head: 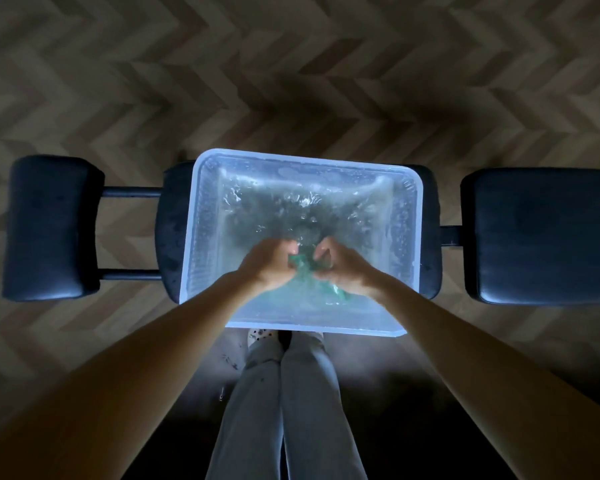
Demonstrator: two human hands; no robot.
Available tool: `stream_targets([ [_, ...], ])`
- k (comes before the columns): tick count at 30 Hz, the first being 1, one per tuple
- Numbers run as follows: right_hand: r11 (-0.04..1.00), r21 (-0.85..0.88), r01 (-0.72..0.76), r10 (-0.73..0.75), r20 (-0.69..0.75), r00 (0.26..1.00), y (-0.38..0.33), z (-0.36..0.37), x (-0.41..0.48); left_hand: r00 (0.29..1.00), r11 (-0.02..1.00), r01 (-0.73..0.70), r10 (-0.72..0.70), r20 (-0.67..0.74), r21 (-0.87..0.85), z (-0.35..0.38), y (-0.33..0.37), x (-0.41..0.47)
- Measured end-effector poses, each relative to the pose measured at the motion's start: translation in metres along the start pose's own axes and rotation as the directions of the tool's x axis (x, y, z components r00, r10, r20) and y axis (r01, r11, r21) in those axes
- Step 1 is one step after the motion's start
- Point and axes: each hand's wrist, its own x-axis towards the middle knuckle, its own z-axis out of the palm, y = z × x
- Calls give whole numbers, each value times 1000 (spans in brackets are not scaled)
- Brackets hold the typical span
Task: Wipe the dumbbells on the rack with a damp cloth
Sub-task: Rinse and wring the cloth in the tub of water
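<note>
Here, a soft, sodden green cloth (300,266) is bunched between both hands, in the water of a translucent rectangular plastic tub (201,237) on a black padded bench (541,233). The left hand (267,265) and right hand (345,270) curl tightly round it, knuckles nearly meeting. It is probably limp, light, dripping and slippery, so best gripped as a gathered wad. No dumbbells are in view.

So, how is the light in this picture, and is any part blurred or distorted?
Head view: a bright pool of light covers the tub, and the floor darkens toward the corners; the left hand and right hand, gripping the green cloth, look slightly blurred; small glare spots glint on the water; the wide lens stretches the forearms.
</note>
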Motion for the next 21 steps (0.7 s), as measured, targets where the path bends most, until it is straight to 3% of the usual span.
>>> stream_targets([
  [2,989,127,76,-77,6,997,-13,-9,-12,996,991,-88,87,-9,-98,-21,13,-12],
  [5,981,117,157,-158,-7,987,-37,-23,-33,986,929,-167,164,-38,-330,-54,31,-35],
  [7,977,162,142,-138,-39,990,-52,-32,-43,986,875,-160,124,-108,-458,-67,38,-46],
  [9,928,365,69,-81,16,997,-63,-37,-52,995,867,-86,47,-93,-490,-73,40,-53],
  [12,694,720,3,-93,85,992,-73,-45,-64,991,867,13,56,123,-498,-72,39,-65],
  [15,407,913,17,-140,44,989,-78,-55,-77,966,876,45,85,246,-480,-62,39,-71],
  [19,214,976,34,-139,-4,990,-70,-61,-85,999,901,18,-4,33,-433,-53,34,-62],
  [21,178,984,15,-64,-4,998,-61,-60,-81,993,933,32,-70,-93,-357,-54,31,-57],
])
